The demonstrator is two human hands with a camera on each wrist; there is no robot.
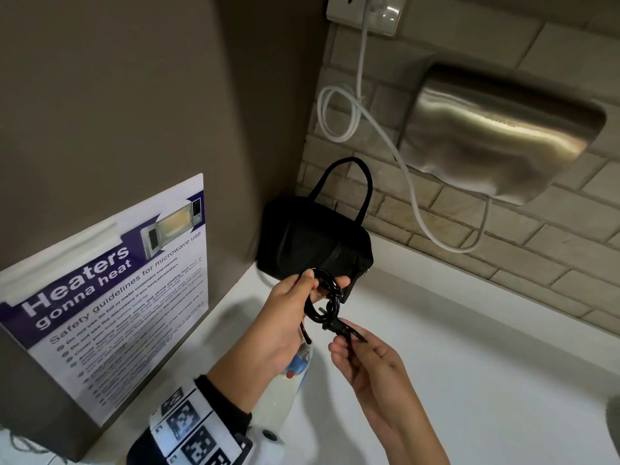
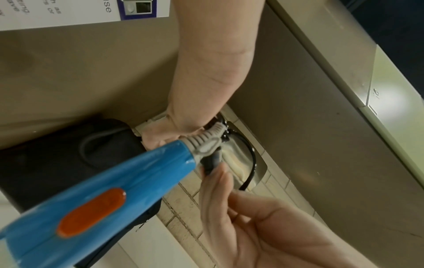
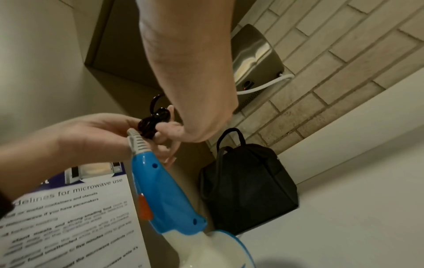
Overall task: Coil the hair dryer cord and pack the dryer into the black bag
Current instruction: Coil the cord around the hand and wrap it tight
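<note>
The left hand point(image 1: 285, 317) has its fingers and thumb curled round the black cord point(image 1: 323, 298), pinching the top of a small coil held in the air. The right hand point(image 1: 367, 364) pinches the cord's plug end point(image 1: 330, 325) between thumb and fingertips, just below the coil. From the coil the cord runs down to the grey strain relief of the hair dryer point(image 3: 160, 190), whose blue handle with an orange switch points up toward the hands; its white body sits low, under the left wrist and largely hidden by it in the head view. The black bag point(image 1: 315, 243) stands on the white counter point(image 1: 469, 330) just behind the hands, in the corner where the brown wall meets the brick wall, its handle upright. Whether it is open cannot be told. A microwave safety poster point(image 1: 110, 290) hangs to the left. On the brick wall a steel hand dryer point(image 1: 503, 135) is mounted, its white cable point(image 1: 360, 105) looping up to a wall socket point(image 1: 365, 11) above the bag.
</note>
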